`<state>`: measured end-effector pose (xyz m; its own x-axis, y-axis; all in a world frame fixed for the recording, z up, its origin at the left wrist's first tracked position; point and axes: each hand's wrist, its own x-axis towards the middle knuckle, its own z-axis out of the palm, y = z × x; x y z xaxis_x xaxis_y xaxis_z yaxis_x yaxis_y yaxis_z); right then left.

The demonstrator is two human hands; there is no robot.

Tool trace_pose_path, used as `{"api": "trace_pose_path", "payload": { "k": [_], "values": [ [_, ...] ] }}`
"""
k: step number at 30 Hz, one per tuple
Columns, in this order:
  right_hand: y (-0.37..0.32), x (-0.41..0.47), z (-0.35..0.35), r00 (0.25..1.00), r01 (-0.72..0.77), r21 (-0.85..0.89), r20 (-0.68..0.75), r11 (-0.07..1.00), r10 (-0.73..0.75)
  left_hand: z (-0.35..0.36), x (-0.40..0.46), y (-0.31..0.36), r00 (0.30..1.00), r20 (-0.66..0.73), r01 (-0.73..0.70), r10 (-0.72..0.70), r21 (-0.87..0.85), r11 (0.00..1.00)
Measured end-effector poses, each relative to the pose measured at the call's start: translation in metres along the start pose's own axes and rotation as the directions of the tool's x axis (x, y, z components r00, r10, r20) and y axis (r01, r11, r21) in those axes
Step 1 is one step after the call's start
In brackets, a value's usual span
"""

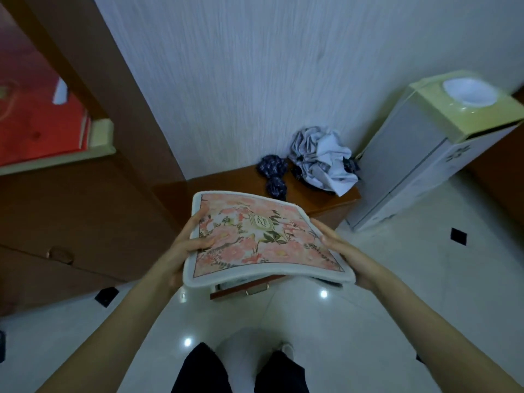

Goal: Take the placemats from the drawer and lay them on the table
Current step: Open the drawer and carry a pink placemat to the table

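A pink floral placemat (263,236) with a thick white border is held flat in the air between both my hands. My left hand (187,245) grips its left edge, thumb on top. My right hand (343,256) grips its right edge. Whether one mat or a stack is held I cannot tell. Below the mat, the open wooden drawer (243,290) shows its front and metal handle; its inside is mostly hidden by the mat.
A low wooden cabinet (320,199) against the white wall carries crumpled grey cloth (326,160) and dark patterned fabric (272,171). A white water dispenser (425,148) stands at the right. A brown wooden cupboard (85,211) fills the left. The floor is glossy white tile.
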<state>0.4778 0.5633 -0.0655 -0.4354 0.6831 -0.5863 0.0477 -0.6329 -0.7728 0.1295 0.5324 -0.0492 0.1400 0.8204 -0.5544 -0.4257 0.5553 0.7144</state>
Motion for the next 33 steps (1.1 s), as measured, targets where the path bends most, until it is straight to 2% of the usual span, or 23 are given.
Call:
{"api": "trace_pose_path", "payload": {
  "k": [2,7,10,13,16,19,24,30,33],
  "values": [
    [0.008,-0.008,0.004,1.0,-0.016,0.157,-0.013,0.987,0.019,0.003,-0.002,0.004,0.998,0.063,0.0,-0.001,0.013,1.0],
    [0.028,-0.035,0.025,0.972,0.016,0.257,-0.23,0.966,0.045,0.009,0.009,0.023,0.981,0.171,0.061,-0.09,0.17,0.984],
    [0.043,-0.058,0.052,0.943,0.117,0.356,-0.332,0.927,0.009,0.01,0.022,0.034,0.949,0.253,0.1,-0.185,0.314,0.944],
    [0.062,-0.082,0.089,0.875,0.248,0.417,-0.484,0.874,-0.017,0.014,0.032,0.043,0.902,0.351,0.059,-0.254,0.48,0.875],
    [0.084,-0.107,0.133,0.74,0.337,0.349,-0.672,0.874,-0.017,0.025,0.032,0.045,0.841,0.448,-0.048,-0.304,0.622,0.782],
    [0.108,-0.136,0.179,0.563,0.404,0.309,-0.826,0.861,0.032,0.04,0.025,0.038,0.77,0.541,-0.184,-0.339,0.697,0.693],
    [0.155,-0.191,0.257,0.285,0.51,0.262,-0.95,0.82,0.127,0.078,-0.012,0.005,0.57,0.704,-0.47,-0.424,0.702,0.534],
    [0.217,-0.266,0.355,-0.003,0.648,0.182,-0.97,0.74,0.241,0.114,-0.094,-0.063,0.328,0.786,-0.613,-0.524,0.6,0.515],
    [0.254,-0.303,0.414,-0.082,0.787,0.14,-0.942,0.601,0.327,0.119,-0.154,-0.098,0.214,0.783,-0.612,-0.583,0.573,0.545]
  ]
}}
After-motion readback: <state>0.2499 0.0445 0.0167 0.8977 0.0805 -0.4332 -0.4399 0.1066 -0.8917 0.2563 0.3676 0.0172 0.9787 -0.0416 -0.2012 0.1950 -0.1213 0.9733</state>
